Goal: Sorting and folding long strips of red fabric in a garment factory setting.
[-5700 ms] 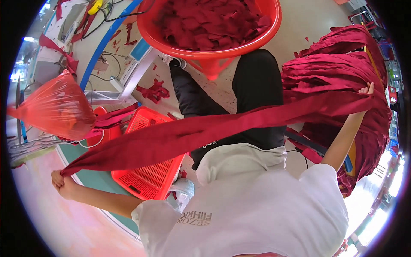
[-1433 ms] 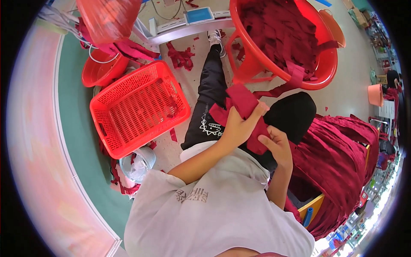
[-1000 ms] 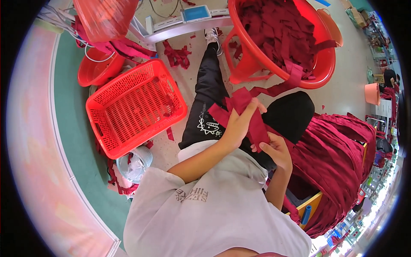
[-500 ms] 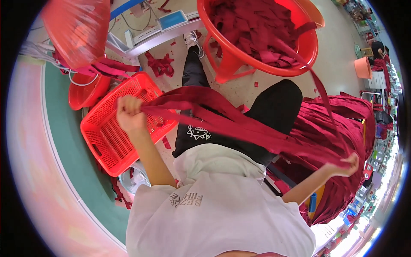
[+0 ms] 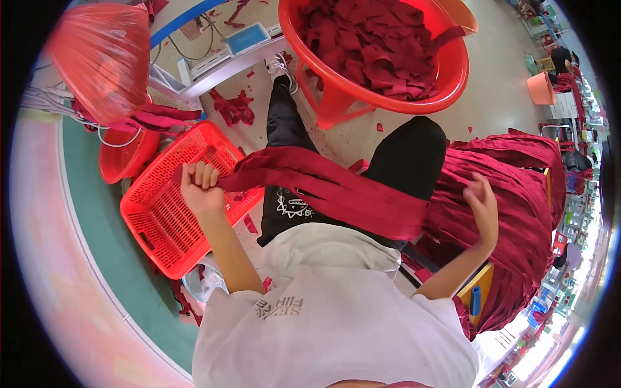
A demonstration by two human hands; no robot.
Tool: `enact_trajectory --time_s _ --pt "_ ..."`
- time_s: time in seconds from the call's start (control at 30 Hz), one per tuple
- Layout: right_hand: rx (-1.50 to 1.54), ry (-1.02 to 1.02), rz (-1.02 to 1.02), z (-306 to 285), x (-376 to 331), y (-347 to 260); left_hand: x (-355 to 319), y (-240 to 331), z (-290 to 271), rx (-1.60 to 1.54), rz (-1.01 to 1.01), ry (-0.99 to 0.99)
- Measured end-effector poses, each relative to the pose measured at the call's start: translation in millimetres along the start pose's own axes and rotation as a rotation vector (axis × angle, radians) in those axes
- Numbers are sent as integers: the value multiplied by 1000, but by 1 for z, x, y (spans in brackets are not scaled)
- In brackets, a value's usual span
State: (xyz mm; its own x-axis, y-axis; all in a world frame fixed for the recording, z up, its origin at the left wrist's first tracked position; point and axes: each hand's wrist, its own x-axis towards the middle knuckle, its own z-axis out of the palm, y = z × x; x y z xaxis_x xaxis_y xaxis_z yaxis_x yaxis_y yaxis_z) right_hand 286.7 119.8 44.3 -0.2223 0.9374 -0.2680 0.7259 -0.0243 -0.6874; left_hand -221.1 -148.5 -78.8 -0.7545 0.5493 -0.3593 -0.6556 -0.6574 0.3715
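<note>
My left hand [image 5: 202, 187] is closed on one end of a long dark red fabric strip [image 5: 323, 187], held over the rim of a red slatted basket [image 5: 174, 200]. The strip runs right across my lap onto a big pile of dark red strips [image 5: 511, 213] draped at my right. My right hand [image 5: 482, 204] rests on that pile with fingers spread, holding nothing that I can see.
A large orange tub [image 5: 381, 52] full of dark red fabric pieces stands ahead beyond my knees. At the left are a small orange bucket [image 5: 119, 161], a red plastic bag [image 5: 100, 58] and a bench with cables. Red scraps [image 5: 233, 107] lie on the floor.
About a second ago both hands held bunched fabric at my lap. They then pulled a strip out wide; now its right end lies on the pile and my right hand has let go.
</note>
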Motion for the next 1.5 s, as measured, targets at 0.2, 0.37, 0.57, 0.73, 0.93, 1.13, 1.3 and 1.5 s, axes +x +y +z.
enact_trajectory --time_s 0.2,0.37,0.57,0.73,0.93,1.13,1.3,1.5 --pt "57 -85 -532 85 114 -86 -13 -48 26 83 -216 -32" --pt "407 -253 -274 139 219 -95 -38 -81 31 160 -341 -46" --pt "726 -421 43 171 225 -121 -58 -85 -3 117 -414 36" --pt "980 -261 35 180 241 -114 -62 -85 -4 162 -425 57" --pt "1235 -136 -199 162 231 -119 -55 -98 22 206 -452 -3" --pt "1084 -161 -574 113 125 -185 -62 -110 50 266 -364 -101" --pt "860 -124 -775 130 44 -185 -66 -127 76 321 -378 -214" --pt "798 -402 -581 168 18 -175 -74 -150 81 425 -506 -302"
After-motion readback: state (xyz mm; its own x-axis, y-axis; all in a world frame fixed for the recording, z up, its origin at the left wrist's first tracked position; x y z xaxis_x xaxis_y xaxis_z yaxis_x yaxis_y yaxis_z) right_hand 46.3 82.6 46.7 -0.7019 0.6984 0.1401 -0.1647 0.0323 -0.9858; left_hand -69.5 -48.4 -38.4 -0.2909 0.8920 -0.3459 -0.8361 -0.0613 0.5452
